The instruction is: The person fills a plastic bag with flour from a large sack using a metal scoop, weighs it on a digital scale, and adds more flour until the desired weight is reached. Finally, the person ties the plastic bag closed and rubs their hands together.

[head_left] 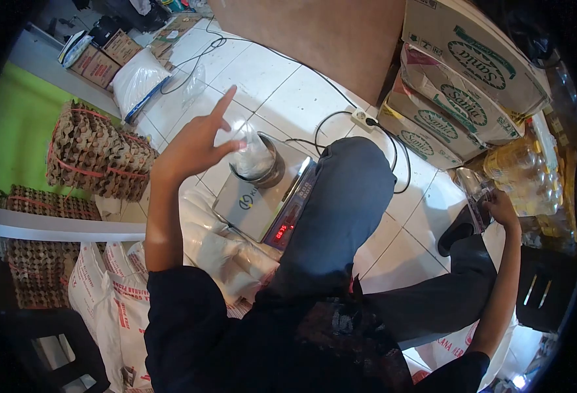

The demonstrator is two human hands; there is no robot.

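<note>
My left hand (200, 141) is raised over a digital scale (262, 196), pinching the top of a clear plastic bag (252, 157) that sits in a metal bowl (265, 173) on the scale's platform. The index finger points up. The scale's red display (282, 231) is lit. My right hand (501, 208) reaches out to the right and holds a clear plastic bag (477, 193) beside a stack of cooking oil bottles (524, 170). My knee in dark trousers (344, 209) rises between the two arms.
Egg trays tied with red string (95, 154) stack at the left. White sacks (115, 295) lie below my left arm. Sania cartons (462, 85) pile at the upper right. A power strip and black cable (365, 119) lie on the white tiled floor.
</note>
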